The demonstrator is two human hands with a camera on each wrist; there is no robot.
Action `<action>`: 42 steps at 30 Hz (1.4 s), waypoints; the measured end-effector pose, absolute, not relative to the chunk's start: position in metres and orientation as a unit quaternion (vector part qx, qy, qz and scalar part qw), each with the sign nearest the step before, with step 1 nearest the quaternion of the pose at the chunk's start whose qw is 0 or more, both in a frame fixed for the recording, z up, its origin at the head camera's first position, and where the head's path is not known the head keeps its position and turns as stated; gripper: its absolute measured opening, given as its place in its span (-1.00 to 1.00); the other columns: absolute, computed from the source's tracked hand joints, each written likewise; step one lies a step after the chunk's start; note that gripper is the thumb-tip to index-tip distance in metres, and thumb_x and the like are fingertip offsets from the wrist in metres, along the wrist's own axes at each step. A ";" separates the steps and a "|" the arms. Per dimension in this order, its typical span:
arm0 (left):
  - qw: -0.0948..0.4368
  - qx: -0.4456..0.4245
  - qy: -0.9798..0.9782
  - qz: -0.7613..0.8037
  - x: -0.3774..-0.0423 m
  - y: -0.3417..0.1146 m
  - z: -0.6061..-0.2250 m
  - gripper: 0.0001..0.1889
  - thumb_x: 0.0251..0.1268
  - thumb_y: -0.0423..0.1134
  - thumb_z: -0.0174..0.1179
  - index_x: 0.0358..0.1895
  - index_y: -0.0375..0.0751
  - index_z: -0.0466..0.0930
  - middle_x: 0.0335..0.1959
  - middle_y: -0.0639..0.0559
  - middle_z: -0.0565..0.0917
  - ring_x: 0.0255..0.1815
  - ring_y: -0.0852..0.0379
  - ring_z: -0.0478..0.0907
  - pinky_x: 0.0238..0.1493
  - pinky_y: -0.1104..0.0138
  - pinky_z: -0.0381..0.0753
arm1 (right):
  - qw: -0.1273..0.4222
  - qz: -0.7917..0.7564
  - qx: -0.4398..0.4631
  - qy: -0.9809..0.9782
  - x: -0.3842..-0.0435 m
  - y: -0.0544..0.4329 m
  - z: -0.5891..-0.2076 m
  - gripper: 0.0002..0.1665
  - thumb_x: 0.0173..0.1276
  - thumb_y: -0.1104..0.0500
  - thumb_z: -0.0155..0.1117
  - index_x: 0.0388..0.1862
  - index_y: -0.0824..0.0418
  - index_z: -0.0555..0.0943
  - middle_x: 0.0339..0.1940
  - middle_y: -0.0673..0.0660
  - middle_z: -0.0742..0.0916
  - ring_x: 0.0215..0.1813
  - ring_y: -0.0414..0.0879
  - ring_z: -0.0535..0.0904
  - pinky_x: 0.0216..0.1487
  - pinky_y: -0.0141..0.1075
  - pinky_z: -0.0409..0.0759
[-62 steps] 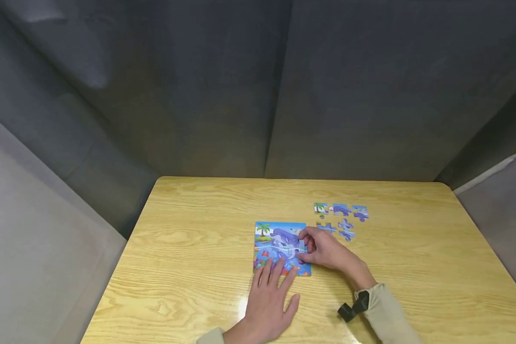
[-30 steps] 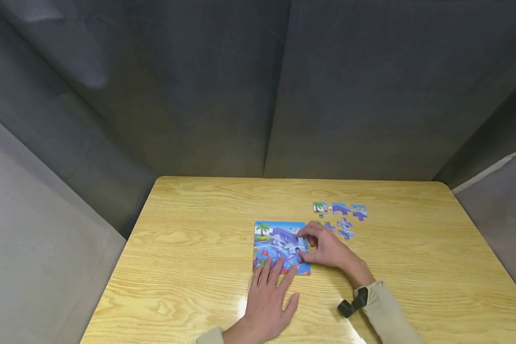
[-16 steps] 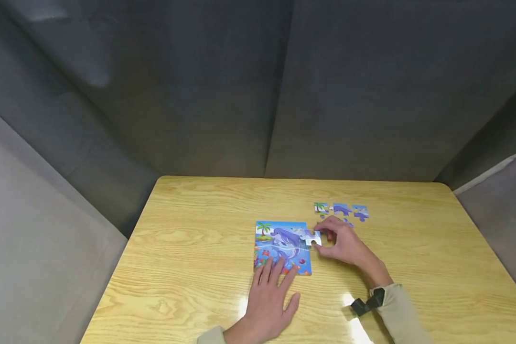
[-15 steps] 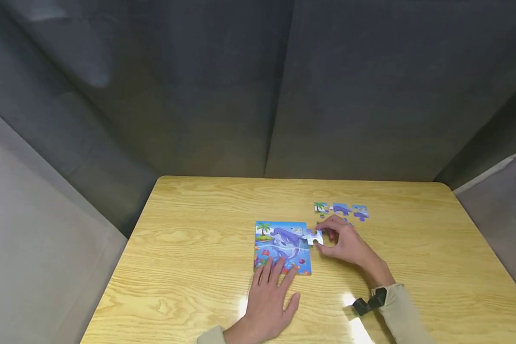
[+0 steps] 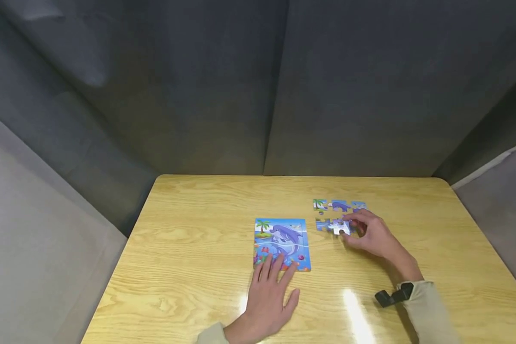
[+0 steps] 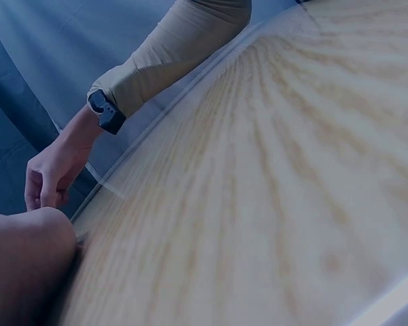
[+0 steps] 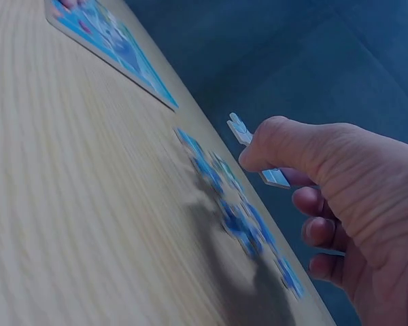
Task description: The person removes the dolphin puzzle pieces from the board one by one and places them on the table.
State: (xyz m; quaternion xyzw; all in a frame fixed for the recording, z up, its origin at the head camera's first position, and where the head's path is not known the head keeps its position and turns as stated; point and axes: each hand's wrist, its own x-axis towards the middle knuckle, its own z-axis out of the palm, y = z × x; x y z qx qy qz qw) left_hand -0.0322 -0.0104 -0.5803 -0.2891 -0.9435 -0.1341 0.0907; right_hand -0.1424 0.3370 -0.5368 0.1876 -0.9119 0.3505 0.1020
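Note:
My right hand (image 5: pixel 373 235) pinches a jigsaw puzzle piece (image 5: pixel 341 229) between thumb and fingers. In the right wrist view this piece (image 7: pixel 276 178) is held clear above the loose pieces, partly hidden by the thumb. My left hand (image 5: pixel 267 298) lies flat with spread fingers, the fingertips over the lower edge of the puzzle board (image 5: pixel 264 239). The board carries a picture of dolphins, a palm tree and sea life. The left wrist view shows mostly bare wood, with my right hand (image 6: pixel 54 170) far off at the left.
Right of the board lie several loose pieces: a palm tree piece (image 5: pixel 319 204), a dolphin piece (image 5: pixel 340 206), a sky piece (image 5: pixel 358 205) partly behind my fingers, and a blue-green piece (image 5: pixel 321 224). The wooden table (image 5: pixel 189 248) backs onto a dark curtain (image 5: pixel 206 95).
My right hand has lifted the piece off the board's right side and carried it right, over to the loose pieces. My left hand has stayed on the board's lower edge.

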 end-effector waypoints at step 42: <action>0.071 -0.290 -0.944 -0.140 -0.033 -0.011 -0.580 -0.38 0.64 0.18 -0.16 0.64 0.10 0.21 0.62 -0.13 0.24 0.60 -0.33 0.13 0.48 -0.19 0.24 | -0.015 0.380 0.085 -0.921 -0.151 0.405 -0.551 -0.53 0.19 0.31 0.57 0.07 0.42 0.67 -0.48 0.07 0.58 -0.48 -0.25 0.39 -0.41 -0.38 0.37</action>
